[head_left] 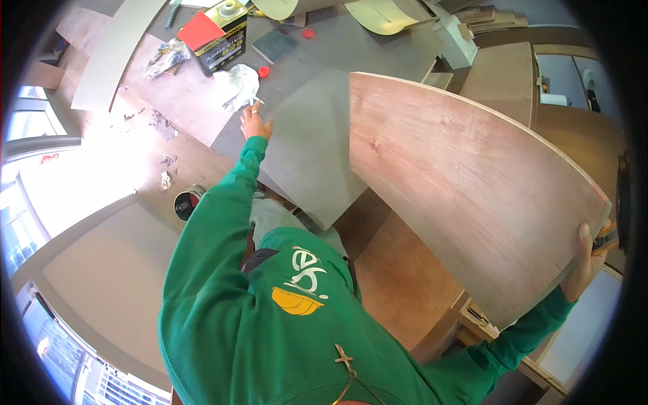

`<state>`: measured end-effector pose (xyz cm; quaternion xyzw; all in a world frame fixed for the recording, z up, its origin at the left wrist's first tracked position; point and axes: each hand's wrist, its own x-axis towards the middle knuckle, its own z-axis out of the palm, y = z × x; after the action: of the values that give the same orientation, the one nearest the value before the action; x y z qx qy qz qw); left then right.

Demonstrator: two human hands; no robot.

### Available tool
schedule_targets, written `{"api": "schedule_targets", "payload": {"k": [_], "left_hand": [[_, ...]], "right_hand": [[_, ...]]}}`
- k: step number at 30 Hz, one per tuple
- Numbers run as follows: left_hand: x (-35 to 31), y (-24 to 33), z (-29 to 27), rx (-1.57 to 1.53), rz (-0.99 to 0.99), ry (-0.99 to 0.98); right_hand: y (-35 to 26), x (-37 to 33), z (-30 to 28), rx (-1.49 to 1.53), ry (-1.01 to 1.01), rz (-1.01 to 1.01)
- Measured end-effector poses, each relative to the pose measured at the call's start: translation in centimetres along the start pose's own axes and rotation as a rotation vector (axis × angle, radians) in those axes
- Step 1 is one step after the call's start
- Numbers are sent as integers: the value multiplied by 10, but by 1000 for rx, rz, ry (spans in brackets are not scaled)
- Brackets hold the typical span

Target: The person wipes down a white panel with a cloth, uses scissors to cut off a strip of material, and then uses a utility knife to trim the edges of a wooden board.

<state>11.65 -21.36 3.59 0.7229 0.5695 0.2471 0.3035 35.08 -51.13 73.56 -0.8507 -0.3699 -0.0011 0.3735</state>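
Note:
My left hand (254, 124) reaches out over the grey table with its fingers apart. Its fingertips are at the edge of a crumpled white rag (237, 86); whether they touch it is hard to tell. At the far right, my right hand (584, 262) grips a large curved plywood panel (466, 182) by its outer corner, thumb on the near face. The panel stands tilted, its far end over the table. Beside that hand shows a small black and orange object (605, 239), partly hidden.
A black and yellow metal can (226, 48) stands on the table (304, 142), with a red piece (200, 30), a crumpled plastic bag (167, 58), a dark square block (275, 45) and red caps (263, 71) around it. An open paint tin (187, 204) is lower left. Wooden boards (499, 74) stand at right.

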Motion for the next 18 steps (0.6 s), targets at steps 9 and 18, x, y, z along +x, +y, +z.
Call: {"api": "schedule_targets", "payload": {"k": [9,18], "left_hand": [[-139,116,24,-1466,-625,-689],[-228,-24,-44,-1132,-684,90]], "right_hand": [[44,41,18,121,-118,-198],[247,165,166,468,-589,15]]}}
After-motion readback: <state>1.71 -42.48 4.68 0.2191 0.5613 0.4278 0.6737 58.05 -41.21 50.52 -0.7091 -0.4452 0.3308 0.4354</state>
